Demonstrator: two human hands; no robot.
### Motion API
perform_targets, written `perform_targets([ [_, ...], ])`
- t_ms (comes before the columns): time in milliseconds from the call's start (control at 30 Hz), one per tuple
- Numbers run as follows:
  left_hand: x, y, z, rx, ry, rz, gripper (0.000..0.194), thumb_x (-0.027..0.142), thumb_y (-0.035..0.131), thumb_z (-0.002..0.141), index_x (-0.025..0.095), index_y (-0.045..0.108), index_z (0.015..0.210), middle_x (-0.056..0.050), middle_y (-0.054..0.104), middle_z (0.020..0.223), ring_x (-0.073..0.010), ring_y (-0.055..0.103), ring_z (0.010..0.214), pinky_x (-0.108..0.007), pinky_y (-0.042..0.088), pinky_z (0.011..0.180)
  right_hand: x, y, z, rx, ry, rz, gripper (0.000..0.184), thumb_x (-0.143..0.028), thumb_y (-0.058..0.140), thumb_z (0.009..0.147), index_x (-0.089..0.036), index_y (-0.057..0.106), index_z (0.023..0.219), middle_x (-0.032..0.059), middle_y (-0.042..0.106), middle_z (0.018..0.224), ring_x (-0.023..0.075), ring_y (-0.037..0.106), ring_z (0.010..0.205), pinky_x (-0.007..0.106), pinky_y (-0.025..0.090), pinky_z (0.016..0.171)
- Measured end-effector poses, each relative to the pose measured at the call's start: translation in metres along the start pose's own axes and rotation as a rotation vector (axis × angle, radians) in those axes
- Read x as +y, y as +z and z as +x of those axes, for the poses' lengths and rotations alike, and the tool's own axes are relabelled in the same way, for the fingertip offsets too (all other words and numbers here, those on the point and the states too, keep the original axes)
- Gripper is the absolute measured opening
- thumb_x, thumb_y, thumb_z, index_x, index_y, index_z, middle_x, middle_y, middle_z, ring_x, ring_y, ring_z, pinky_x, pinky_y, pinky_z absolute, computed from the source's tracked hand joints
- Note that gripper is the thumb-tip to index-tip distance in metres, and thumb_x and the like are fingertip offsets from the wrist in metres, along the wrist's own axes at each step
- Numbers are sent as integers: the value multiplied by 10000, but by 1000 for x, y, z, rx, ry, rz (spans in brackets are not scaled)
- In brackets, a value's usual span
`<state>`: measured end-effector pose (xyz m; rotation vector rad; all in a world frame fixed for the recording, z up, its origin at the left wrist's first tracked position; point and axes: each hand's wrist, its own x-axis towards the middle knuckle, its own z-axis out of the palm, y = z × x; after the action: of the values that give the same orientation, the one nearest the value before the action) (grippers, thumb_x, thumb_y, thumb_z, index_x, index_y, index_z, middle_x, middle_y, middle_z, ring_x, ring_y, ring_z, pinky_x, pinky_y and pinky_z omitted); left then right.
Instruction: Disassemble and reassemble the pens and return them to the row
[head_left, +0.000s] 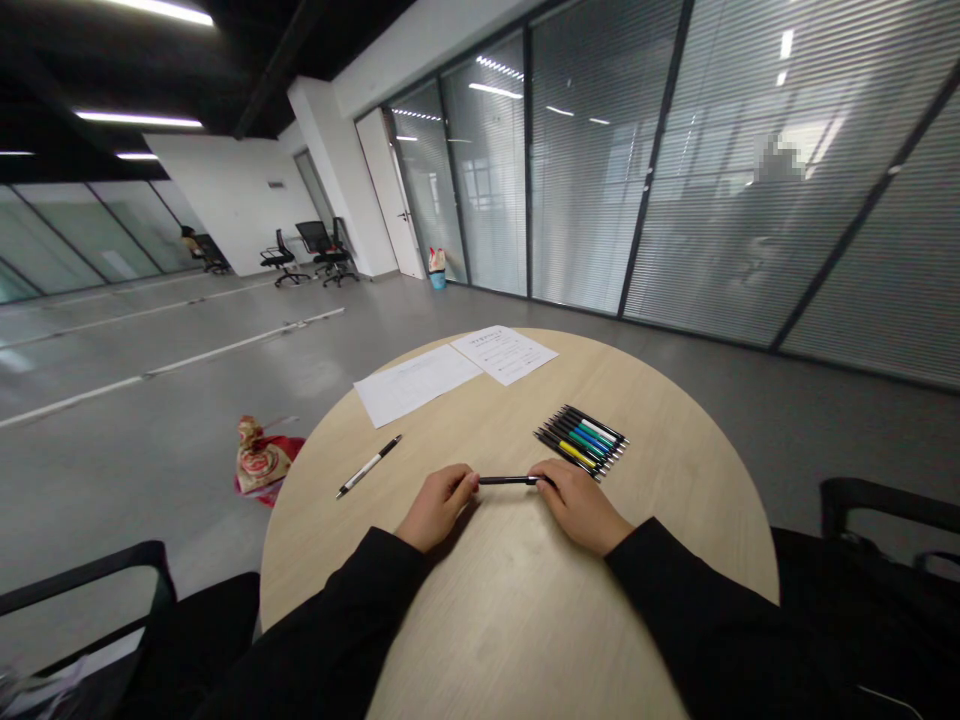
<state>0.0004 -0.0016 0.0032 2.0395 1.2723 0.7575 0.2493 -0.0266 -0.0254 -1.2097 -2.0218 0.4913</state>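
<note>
A black pen (504, 480) is stretched level between my two hands, over the near middle of the round wooden table (675, 480). My left hand (439, 503) pinches one end of it, and my right hand (577, 502) grips the other end, fingers closed. Just beyond my right hand lies a row of several pens (581, 438), mostly black, some with yellow, green, blue or white grips. To the left of my left hand, a single black pen with a white grip (369, 467) rests at a slant on the tabletop.
Two printed paper sheets, one on the left (416, 383) and one on the right (506, 353), lie at the table's far side. Black chairs flank the table, left (161, 575) and right (870, 500). A tied cloth bundle (262, 460) sits on the floor at left.
</note>
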Motion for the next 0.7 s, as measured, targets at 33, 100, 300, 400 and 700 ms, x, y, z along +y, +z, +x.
perform_targets([
  [33,0,0,0,3,3,-12,397,484,474,938,176,597,719,-4,565,647,-152,486,634,-259,354,601,0,0,0,0,1,-2,192,-164,475,954,-174,658,1009,80,689,989,209,614,954,360,479,885],
  [100,1,1,0,8,11,-46,327,466,515,920,177,597,792,-2,570,684,-149,482,645,-256,359,609,0,0,0,1,3,-3,189,-164,476,954,-175,657,1005,78,689,985,209,615,947,359,479,881],
  [300,0,2,-1,30,28,-105,242,411,591,883,189,550,970,9,557,768,-137,474,667,-249,369,624,-1,-1,0,3,6,-5,186,-170,475,957,-179,656,998,78,689,978,210,619,942,356,480,872],
  [400,1,1,-1,8,22,-55,277,454,531,918,183,584,894,-2,569,750,-148,487,675,-261,374,633,-2,-1,0,6,10,-1,187,-170,475,957,-178,656,1006,78,688,983,211,618,945,359,478,876],
  [700,5,0,-1,-15,3,9,412,476,436,954,178,582,709,3,540,622,-153,478,619,-266,352,610,-2,-1,0,5,5,11,185,-163,480,954,-178,657,1004,78,687,1000,211,612,959,361,475,885],
])
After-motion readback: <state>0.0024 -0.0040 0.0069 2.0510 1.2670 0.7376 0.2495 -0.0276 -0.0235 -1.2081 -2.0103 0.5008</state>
